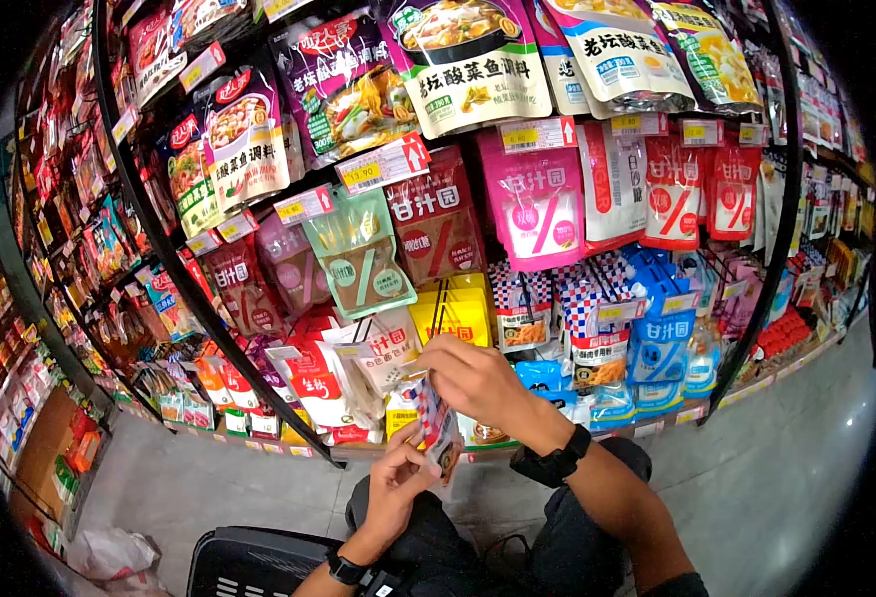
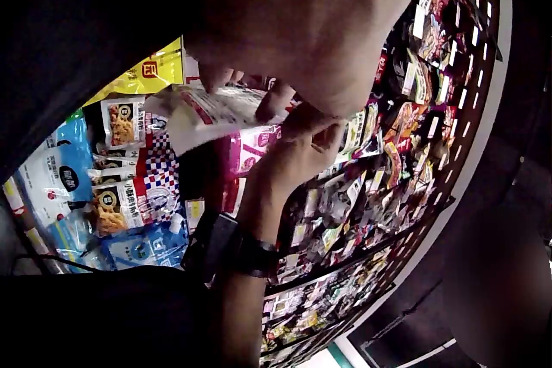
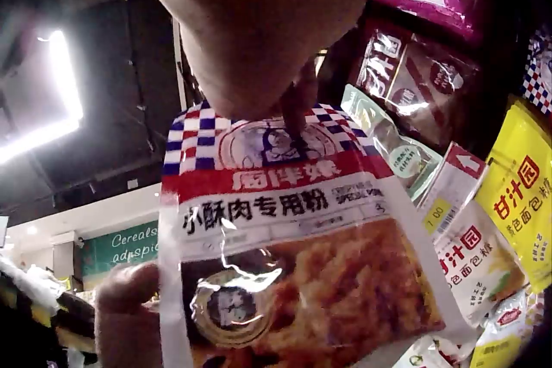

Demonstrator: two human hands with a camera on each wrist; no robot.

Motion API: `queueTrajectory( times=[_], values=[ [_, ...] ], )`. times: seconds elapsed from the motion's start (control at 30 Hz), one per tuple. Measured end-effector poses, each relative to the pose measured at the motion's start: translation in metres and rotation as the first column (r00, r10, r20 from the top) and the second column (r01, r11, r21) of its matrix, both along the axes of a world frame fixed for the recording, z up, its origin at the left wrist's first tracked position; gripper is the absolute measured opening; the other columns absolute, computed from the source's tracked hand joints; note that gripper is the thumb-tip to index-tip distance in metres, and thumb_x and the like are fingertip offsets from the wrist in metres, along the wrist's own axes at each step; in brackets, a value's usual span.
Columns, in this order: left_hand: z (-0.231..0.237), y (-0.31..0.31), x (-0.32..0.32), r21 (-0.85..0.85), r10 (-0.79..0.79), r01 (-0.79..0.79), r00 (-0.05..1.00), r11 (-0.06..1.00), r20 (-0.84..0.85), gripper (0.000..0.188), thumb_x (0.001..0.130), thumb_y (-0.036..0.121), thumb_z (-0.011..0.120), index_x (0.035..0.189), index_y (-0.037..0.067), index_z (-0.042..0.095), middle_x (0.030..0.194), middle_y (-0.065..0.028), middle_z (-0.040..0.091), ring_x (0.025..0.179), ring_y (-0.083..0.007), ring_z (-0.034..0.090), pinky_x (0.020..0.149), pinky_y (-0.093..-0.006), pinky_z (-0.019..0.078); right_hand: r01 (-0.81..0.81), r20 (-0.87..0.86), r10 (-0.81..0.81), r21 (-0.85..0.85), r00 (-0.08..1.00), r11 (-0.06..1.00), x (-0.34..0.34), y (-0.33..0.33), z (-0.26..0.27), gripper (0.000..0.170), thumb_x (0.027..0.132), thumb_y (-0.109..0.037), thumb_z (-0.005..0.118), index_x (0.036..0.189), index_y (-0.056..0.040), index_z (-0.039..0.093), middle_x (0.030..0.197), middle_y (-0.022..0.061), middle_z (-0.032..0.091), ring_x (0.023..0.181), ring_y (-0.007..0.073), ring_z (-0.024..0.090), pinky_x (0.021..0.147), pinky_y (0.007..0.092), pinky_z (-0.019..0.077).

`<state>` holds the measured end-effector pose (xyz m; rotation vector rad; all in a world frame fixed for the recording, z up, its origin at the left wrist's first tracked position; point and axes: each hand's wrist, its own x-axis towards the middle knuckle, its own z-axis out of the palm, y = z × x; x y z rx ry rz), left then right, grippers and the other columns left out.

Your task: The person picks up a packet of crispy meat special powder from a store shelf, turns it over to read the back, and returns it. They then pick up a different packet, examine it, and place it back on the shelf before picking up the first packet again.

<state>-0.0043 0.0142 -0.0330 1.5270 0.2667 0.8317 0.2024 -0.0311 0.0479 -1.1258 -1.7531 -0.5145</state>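
Observation:
A flour packet [image 1: 442,438] with a blue-and-white checked top is held between both hands, low in front of the shelf. The right hand [image 1: 483,383] pinches its top edge, while the left hand [image 1: 398,488] grips its lower side. In the right wrist view, the packet's front [image 3: 302,256] shows fried pieces below a red band; the right hand [image 3: 259,31] is over its top and the left hand [image 3: 128,320] is at its side. The left wrist view shows the packet's pale back [image 2: 220,113], partly hidden by the left hand [image 2: 293,31], with the right hand [image 2: 289,157] beyond.
Similar checked packets [image 1: 599,343] hang among blue bags [image 1: 665,343] and yellow bags [image 1: 451,313]. Pink, brown and green bags hang above, with price tags [image 1: 383,164] between rows. Black uprights frame the shelf. A black basket [image 1: 259,557] stands on the floor, lower left.

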Motion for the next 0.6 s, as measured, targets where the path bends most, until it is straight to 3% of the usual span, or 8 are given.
queueTrajectory(
  times=[0.03,0.13,0.2,0.27,0.37,0.4,0.5,0.6],
  values=[
    [0.013,-0.006,0.001,-0.018,-0.103,0.104,0.994,0.994,0.037,0.009,0.080,-0.005,0.064,0.086,0.002,0.065,0.143,-0.0140,0.037,0.141,-0.0292,0.031,0.109,-0.0412,0.0321,-0.033,-0.104,0.037,0.046,0.994,0.998,0.001,0.002,0.001,0.019,0.079,0.003,0.058,0.098,-0.0008,0.060,0.098,0.0130,0.061,0.084,0.0314,0.065,0.072,0.0363,0.0542],
    [0.010,-0.001,0.002,-0.041,-0.162,0.166,0.982,0.985,0.094,0.021,0.078,-0.003,0.061,0.099,0.000,0.060,0.143,-0.0132,0.037,0.137,-0.0297,0.036,0.108,-0.0438,0.0359,-0.110,-0.249,0.130,0.095,0.960,0.989,0.008,0.000,0.007,0.023,0.077,0.011,0.057,0.098,0.0010,0.060,0.099,0.0139,0.064,0.086,0.0277,0.066,0.078,0.0322,0.0533],
    [0.011,-0.002,0.001,-0.105,-0.147,0.159,0.983,0.982,0.110,0.033,0.079,-0.004,0.062,0.110,0.002,0.056,0.143,-0.0128,0.037,0.137,-0.0282,0.035,0.109,-0.0430,0.0349,-0.353,-0.465,0.355,0.095,0.811,0.931,0.015,0.001,0.009,0.020,0.080,0.008,0.059,0.100,0.0022,0.060,0.101,0.0125,0.066,0.092,0.0220,0.065,0.085,0.0332,0.0517],
    [0.013,-0.004,0.002,-0.172,-0.129,0.150,0.983,0.974,0.127,0.044,0.080,-0.004,0.063,0.122,0.005,0.052,0.142,-0.0125,0.037,0.137,-0.0268,0.035,0.110,-0.0422,0.0339,-0.579,-0.701,0.463,0.088,0.542,0.811,0.016,-0.012,0.020,0.014,0.086,-0.002,0.060,0.099,0.0020,0.059,0.099,0.0136,0.067,0.098,0.0199,0.064,0.091,0.0328,0.0505],
    [0.015,-0.005,0.001,-0.211,-0.062,0.085,0.992,0.974,0.112,0.060,0.080,-0.005,0.064,0.133,0.005,0.040,0.141,-0.0118,0.038,0.135,-0.0253,0.037,0.110,-0.0404,0.0342,-0.651,-0.710,0.497,0.072,0.498,0.756,0.028,-0.007,0.019,0.007,0.088,-0.006,0.061,0.092,-0.0008,0.058,0.099,0.0152,0.066,0.098,0.0220,0.065,0.090,0.0348,0.0514],
    [0.016,-0.004,0.001,-0.212,-0.108,0.128,0.988,0.969,0.107,0.063,0.080,-0.006,0.065,0.136,0.005,0.037,0.141,-0.0115,0.039,0.135,-0.0245,0.038,0.110,-0.0399,0.0341,-0.710,-0.718,0.528,0.067,0.454,0.701,0.033,-0.005,0.017,0.011,0.090,-0.009,0.054,0.094,0.0013,0.058,0.102,0.0181,0.066,0.104,0.0230,0.062,0.093,0.0346,0.0509],
    [0.020,-0.006,0.002,-0.231,-0.225,0.238,0.971,0.943,0.078,0.071,0.079,-0.008,0.067,0.140,0.004,0.033,0.142,-0.0107,0.040,0.135,-0.0232,0.038,0.110,-0.0389,0.0336,-0.889,-0.731,0.664,0.191,0.153,0.415,0.050,0.012,0.006,0.008,0.087,-0.004,0.059,0.093,0.0000,0.056,0.100,0.0177,0.065,0.101,0.0255,0.063,0.092,0.0361,0.0518],
    [0.023,-0.010,0.001,-0.239,-0.320,0.312,0.947,0.920,0.003,0.079,0.079,-0.007,0.070,0.145,0.004,0.028,0.144,-0.0100,0.040,0.133,-0.0219,0.041,0.109,-0.0375,0.0356,-0.941,-0.672,0.734,0.182,0.093,0.286,0.048,0.019,0.004,0.019,0.086,-0.010,0.068,0.097,-0.0007,0.056,0.103,0.0216,0.065,0.098,0.0294,0.064,0.085,0.0395,0.0552]
  ],
)
